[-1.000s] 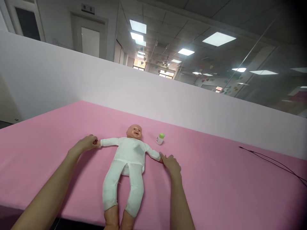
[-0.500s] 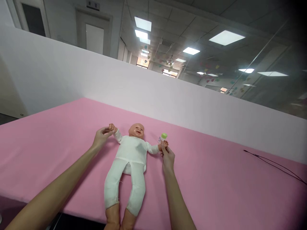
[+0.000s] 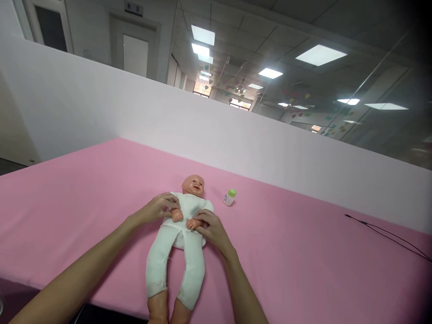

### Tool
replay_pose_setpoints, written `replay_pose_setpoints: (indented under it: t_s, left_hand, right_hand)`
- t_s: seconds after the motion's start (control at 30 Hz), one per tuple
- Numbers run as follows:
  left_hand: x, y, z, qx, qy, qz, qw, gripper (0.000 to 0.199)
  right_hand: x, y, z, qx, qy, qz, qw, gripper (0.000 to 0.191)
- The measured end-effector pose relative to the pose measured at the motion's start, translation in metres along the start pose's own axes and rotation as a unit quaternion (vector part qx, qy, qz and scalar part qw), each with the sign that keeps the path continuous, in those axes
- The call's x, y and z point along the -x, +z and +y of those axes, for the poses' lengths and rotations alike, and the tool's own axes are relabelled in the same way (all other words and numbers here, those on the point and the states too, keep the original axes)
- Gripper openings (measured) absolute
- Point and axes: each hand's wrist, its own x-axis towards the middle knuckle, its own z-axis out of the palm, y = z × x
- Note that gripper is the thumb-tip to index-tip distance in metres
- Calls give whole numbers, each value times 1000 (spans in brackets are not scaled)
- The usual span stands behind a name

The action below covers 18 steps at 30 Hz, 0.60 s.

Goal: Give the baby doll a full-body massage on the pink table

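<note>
Across the lower frame I saw a pink-covered table [image 3: 297, 252], and at its lower centre a doll [image 3: 178, 231] lying face up. Left of centre, the left hand [image 3: 165, 207] was loosely curled around one doll wrist; just right, the right hand [image 3: 211, 226] pinched the other, thumb and fingers nearly closed, both doll fists on the belly.

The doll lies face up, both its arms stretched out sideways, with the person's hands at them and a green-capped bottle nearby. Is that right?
Not the arms: the head view shows the doll with both arms bent inward over its torso. The rest holds.
</note>
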Motion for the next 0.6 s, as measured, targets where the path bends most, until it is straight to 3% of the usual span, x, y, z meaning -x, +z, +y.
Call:
replay_pose_setpoints:
  t_s: [0.07,0.13,0.23,0.3,0.33,0.37,0.4,0.43,0.53,0.6]
  left_hand:
    - [-2,1,-3,53,-35,101,993,17]
    - [-3,0,-10,133,-105,257,952,20]
    - [-1,-2,-25,264,-239,448,820,28]
    - [1,-4,-34,336,-316,510,726,28]
    - [2,-5,-37,360,-340,523,693,27]
    - [3,-6,-38,371,-353,527,679,27]
    - [3,-7,-37,367,-355,522,683,28]
    - [3,-8,-35,351,-346,510,705,30]
    - [-1,-6,-20,255,-249,426,832,32]
    - [-2,-1,-8,182,-150,320,917,26]
  right_hand:
    - [-2,-6,7,-40,24,90,995,17]
    - [-2,-16,21,-104,89,259,956,24]
    - [1,-33,51,-234,210,483,818,31]
    - [4,-42,69,-314,264,535,738,33]
    - [5,-44,75,-341,278,539,718,34]
    - [5,-45,79,-355,282,536,712,35]
    - [4,-44,79,-360,275,527,719,35]
    - [3,-42,77,-355,256,516,736,35]
    - [-2,-26,57,-300,174,469,812,37]
    - [-4,-11,39,-233,111,400,879,35]
